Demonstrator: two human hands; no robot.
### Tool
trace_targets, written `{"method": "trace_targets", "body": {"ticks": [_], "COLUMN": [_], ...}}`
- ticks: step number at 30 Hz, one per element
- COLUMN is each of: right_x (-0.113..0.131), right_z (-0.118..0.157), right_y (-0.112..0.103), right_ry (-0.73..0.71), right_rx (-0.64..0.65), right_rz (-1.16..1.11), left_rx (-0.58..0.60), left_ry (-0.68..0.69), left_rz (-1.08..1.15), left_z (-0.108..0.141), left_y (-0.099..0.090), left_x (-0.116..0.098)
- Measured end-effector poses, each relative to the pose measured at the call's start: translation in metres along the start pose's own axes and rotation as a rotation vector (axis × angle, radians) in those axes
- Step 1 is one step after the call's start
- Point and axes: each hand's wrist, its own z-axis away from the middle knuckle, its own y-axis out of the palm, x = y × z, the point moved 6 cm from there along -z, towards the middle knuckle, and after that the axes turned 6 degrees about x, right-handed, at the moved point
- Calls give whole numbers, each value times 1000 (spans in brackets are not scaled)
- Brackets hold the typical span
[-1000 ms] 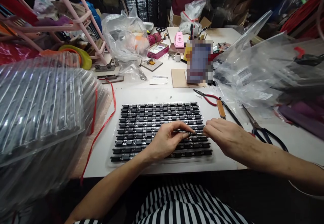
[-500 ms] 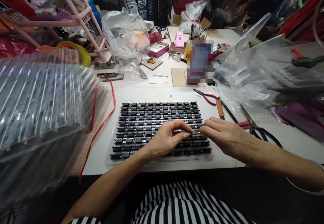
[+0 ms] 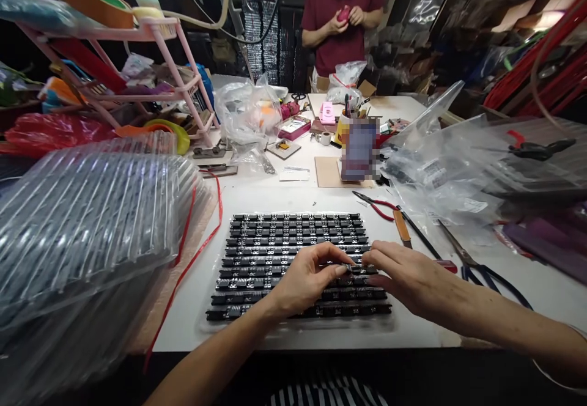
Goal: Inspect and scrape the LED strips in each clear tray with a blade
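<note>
A clear plastic tray (image 3: 296, 326) lies before me, filled with rows of black circuit board strips (image 3: 257, 301) bearing small chips. Over its right half my left hand (image 3: 305, 276) pinches a small circuit board (image 3: 354, 269) between thumb and forefinger. From the right, my right hand (image 3: 408, 274) has its fingers at the other end of that board, with the thumb beneath. The fingertips partly hide the board, and both hands hide parts of the rows.
Pliers (image 3: 378, 205), an orange-handled blade (image 3: 402, 227) and large scissors (image 3: 477, 265) lie to the right. Stacked clear trays (image 3: 87, 222) and a red ribbon (image 3: 183, 274) are at left. Plastic bags (image 3: 440, 167) crowd the right. Across the table stands a person (image 3: 342, 27) holding something red.
My view has tilted up, so the table sits lower and more of the person opposite shows. Both hands stay at the small board; the right thumb now shows lower, apart from the fingers.
</note>
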Motion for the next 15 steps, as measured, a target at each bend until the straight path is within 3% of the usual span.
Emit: {"method": "trace_targets", "body": {"ticks": [5,11,15], "right_x": [-4,-6,-7], "right_z": [2,-3,-4], "right_y": [3,8,5], "right_ry": [2,52,42], "right_rx": [-20,71,26], "right_rz": [-19,-46,-40], "left_rx": [-4,-24,-24], "left_ry": [1,14,28], "left_rz": [-2,-11,1], "left_z": [1,0,-1], "left_y": [-1,-2,-3], "left_x": [-1,-1,0]}}
